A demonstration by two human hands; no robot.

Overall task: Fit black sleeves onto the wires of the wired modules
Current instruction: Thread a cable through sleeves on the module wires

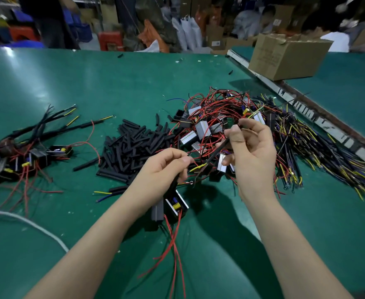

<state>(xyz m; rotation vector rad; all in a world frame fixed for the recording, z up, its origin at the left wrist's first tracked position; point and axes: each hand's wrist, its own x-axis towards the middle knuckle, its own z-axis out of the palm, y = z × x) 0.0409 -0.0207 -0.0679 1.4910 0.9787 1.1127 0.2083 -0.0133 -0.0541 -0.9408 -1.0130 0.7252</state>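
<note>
The green table (91,83) spreads out under and beyond my fingers. Well past my right fingertips, at the far right, sits a cardboard box (285,57) on the table's edge. Just behind my right hand (250,156) is the tangled heap of unsleeved modules (207,121), grey blocks buried in red wire, and to the right of that hand fans a bundle of yellow and black wires (319,152). Ahead of my left hand (166,169), between my fingers and the far table, lies the pile of loose black sleeves (132,147). Well off to the left of my left fingers rests the cluster of sleeved modules (19,156), their covered leads pointing away.

Below my left hand hangs the module (173,207) I am working on, its red wires (173,240) trailing down toward me. My left thumb and forefinger are pressed together, pinching the module's leads near a yellow wire end (197,167), the other fingers curled. My right fingers are curled too, thumb and forefinger pinching a black sleeve (219,148) that slants down from them toward my left fingertips, just short of touching.
</note>
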